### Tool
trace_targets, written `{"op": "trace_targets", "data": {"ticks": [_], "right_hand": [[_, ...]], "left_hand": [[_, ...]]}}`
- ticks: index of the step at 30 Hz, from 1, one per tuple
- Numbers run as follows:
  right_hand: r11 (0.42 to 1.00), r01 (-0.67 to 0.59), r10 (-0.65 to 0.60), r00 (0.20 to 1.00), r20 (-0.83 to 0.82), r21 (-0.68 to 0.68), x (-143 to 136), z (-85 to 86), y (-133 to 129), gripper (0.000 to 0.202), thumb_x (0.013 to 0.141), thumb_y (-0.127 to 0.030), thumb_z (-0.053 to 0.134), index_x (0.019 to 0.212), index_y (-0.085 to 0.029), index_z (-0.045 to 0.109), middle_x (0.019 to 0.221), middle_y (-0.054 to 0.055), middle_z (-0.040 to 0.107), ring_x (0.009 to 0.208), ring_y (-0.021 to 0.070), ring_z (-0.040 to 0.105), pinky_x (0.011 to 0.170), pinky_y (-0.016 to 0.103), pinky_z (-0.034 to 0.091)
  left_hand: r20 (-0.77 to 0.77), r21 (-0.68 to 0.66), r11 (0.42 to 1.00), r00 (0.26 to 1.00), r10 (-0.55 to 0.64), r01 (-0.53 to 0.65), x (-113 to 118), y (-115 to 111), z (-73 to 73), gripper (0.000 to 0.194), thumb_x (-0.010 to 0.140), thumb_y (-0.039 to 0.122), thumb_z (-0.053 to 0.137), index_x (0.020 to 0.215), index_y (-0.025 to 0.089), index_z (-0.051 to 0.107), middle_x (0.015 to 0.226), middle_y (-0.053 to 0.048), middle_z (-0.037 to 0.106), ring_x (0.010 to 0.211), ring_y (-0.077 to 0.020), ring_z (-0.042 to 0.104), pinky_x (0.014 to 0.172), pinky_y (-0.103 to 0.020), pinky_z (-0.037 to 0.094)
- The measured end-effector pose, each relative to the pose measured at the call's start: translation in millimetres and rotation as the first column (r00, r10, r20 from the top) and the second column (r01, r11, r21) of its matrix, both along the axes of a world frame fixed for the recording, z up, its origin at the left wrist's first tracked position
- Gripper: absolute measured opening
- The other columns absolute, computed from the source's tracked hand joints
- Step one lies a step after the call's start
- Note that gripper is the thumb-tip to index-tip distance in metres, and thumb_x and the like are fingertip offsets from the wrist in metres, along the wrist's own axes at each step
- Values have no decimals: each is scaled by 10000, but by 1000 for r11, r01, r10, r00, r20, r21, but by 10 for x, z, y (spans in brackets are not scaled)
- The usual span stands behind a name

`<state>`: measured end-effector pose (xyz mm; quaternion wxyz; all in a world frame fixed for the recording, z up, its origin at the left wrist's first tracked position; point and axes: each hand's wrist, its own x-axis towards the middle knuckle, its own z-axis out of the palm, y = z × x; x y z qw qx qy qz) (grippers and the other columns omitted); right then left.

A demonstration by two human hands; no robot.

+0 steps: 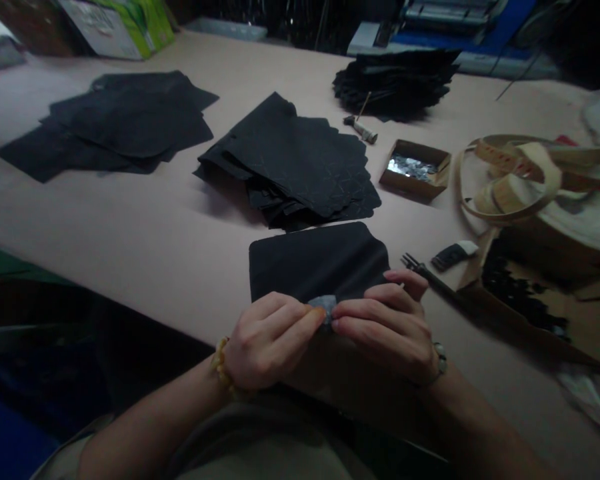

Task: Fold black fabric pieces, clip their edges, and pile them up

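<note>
A black sheet [315, 263] with rounded corners, which looks like leather or fabric, lies at the table's front edge. At its near edge a small grey patch [330, 303] shows between my hands, perhaps the sheet's turned-up underside. My left hand [275, 340] is closed, its thumb and forefinger pinching at this patch. From the other side my right hand [387, 327] pinches the same spot with its fingertips, its outer fingers resting over the sheet's right side. Whatever tiny part sits between the fingertips is hidden.
Black sheets lie in stacks [300, 160] beyond, at left [135, 120] and at the back [395, 80]. Rightward are a small box of shiny metal pieces [413, 168], a pronged punch [430, 273], a lighter-like item [363, 130], tan strap coils [510, 180] and a box of black parts [520, 293].
</note>
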<state>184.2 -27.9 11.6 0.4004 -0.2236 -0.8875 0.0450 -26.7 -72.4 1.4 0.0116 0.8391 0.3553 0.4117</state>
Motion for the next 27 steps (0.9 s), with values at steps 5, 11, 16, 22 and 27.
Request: {"op": "trace_targets", "data": {"ticks": [5,11,16,22,27], "right_hand": [[1000,-15,15,1000,7,2,-8,49,-16,239,971,-162,495,826,-246,665,852,-61,742,710,132,512,880,392,325],[998,-58,59,998,27,-24,14,71,-11,232,969,-140,506,861,-246,681,918,-72,747,796,156,539,921,420,315],[999,-48,48,998,29,11,21,64,-28,246,980,-144,491,872,-255,682,926,-79,749,770,143,534,893,406,334],[998,-39,38,999,35,48,-5,118,-20,241,971,-147,484,858,-241,673,893,-68,750,703,146,504,757,384,334],[999,-28,28,999,-24,23,-19,84,-7,235,969,-165,501,834,-240,677,894,-65,748,716,149,522,780,387,347]], "left_hand": [[5,-1,991,991,-131,131,-77,57,17,180,923,102,490,1042,56,616,844,-107,683,763,-184,595,674,-307,532],[-176,102,967,961,-215,235,-159,161,78,184,943,110,458,1015,61,620,814,-86,684,730,-171,600,640,-300,500],[-245,171,948,944,-222,268,-175,201,157,153,935,90,483,970,64,630,785,-68,703,719,-156,635,629,-283,505],[-149,103,985,982,-119,135,-174,148,144,178,949,114,461,958,99,638,802,-67,715,737,-162,639,677,-301,521],[-69,92,989,992,-109,115,-163,132,98,151,928,104,489,941,72,635,786,-99,699,733,-184,637,669,-315,530]]}}
